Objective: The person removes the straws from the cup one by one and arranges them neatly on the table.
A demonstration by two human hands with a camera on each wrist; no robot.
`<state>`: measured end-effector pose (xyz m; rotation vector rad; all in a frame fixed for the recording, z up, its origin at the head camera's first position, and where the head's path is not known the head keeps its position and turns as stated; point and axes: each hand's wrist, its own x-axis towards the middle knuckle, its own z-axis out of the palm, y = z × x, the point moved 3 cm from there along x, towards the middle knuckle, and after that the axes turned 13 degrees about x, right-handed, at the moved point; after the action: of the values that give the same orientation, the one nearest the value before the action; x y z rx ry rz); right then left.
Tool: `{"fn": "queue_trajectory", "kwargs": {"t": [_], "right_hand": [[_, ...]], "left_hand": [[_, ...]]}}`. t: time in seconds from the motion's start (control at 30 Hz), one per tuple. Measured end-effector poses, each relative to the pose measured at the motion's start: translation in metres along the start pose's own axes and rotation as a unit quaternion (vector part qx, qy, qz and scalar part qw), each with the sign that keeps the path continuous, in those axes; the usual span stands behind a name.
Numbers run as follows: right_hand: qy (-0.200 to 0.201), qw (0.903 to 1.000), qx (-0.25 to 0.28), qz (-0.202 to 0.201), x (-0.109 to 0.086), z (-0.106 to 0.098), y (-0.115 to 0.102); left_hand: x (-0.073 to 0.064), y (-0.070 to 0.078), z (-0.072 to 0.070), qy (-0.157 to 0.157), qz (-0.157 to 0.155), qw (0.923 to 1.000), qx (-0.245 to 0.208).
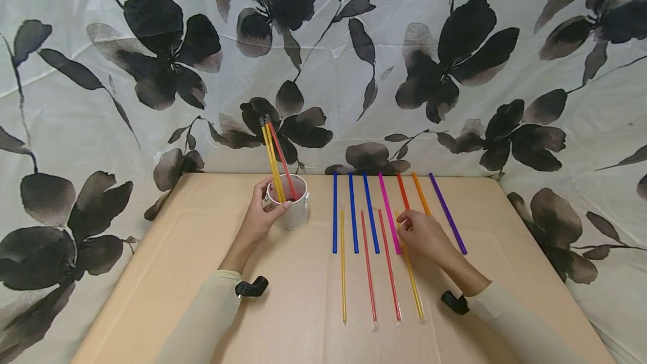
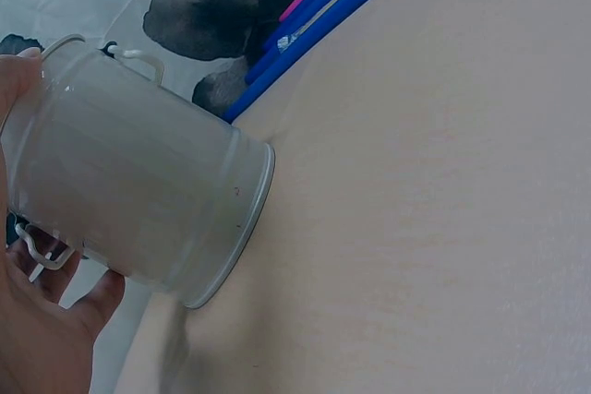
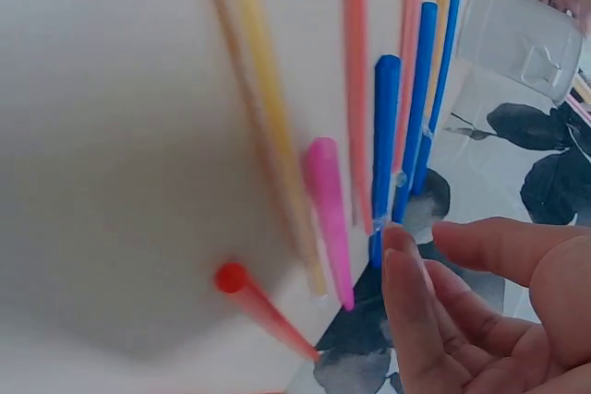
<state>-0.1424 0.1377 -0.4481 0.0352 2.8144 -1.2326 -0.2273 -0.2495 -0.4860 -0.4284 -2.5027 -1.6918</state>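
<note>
My left hand (image 1: 260, 218) grips a small white bucket (image 1: 295, 215) by its side, the thumb near the rim; in the left wrist view the bucket (image 2: 138, 163) looks tilted. Two yellow pencils (image 1: 273, 162) and a red one (image 1: 283, 162) stand in it, leaning left. Over the row of sticks, my right hand (image 1: 422, 235) hovers by the upper end of a thin yellow stick (image 1: 413, 282), near the magenta stick (image 1: 389, 212). In the right wrist view, the thumb and fingers of that hand (image 3: 489, 311) are loosely bent and apart, with nothing seen between them.
Three thick blue sticks (image 1: 353, 212), plus a red (image 1: 402, 190), an orange (image 1: 420, 192) and a purple stick (image 1: 447, 212), lie along the far table edge. Nearer are a thin yellow pencil (image 1: 343, 274) and two thin red sticks (image 1: 369, 268). A floral cloth (image 1: 354, 72) hangs behind the table.
</note>
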Motion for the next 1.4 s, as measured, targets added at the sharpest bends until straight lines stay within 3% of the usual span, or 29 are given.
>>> {"fn": "queue_trajectory", "kwargs": {"t": [0.47, 0.77, 0.87, 0.97, 1.1, 1.4], "right_hand": [[0.050, 0.9957, 0.055, -0.056, -0.006, 0.007, -0.046], [0.049, 0.9916, 0.094, -0.074, 0.000, 0.015, -0.072], [0.042, 0.9907, 0.104, -0.077, 0.003, 0.020, -0.080], [0.039, 0.9883, 0.115, -0.092, 0.009, 0.025, -0.087], [0.041, 0.9830, 0.129, -0.123, 0.018, 0.031, -0.098], [0.029, 0.9793, 0.141, -0.142, 0.035, 0.050, -0.135]], "left_hand": [[-0.010, 0.003, -0.011, -0.017, 0.011, 0.9998, -0.005], [-0.013, 0.001, -0.015, -0.032, 0.010, 0.9994, -0.012], [-0.017, 0.012, -0.019, -0.042, 0.003, 0.9989, -0.018], [-0.018, 0.013, -0.020, -0.040, 0.006, 0.9991, -0.016], [-0.017, 0.001, -0.017, -0.028, 0.016, 0.9995, -0.005], [-0.017, 0.001, -0.015, -0.027, 0.011, 0.9996, -0.002]]}}
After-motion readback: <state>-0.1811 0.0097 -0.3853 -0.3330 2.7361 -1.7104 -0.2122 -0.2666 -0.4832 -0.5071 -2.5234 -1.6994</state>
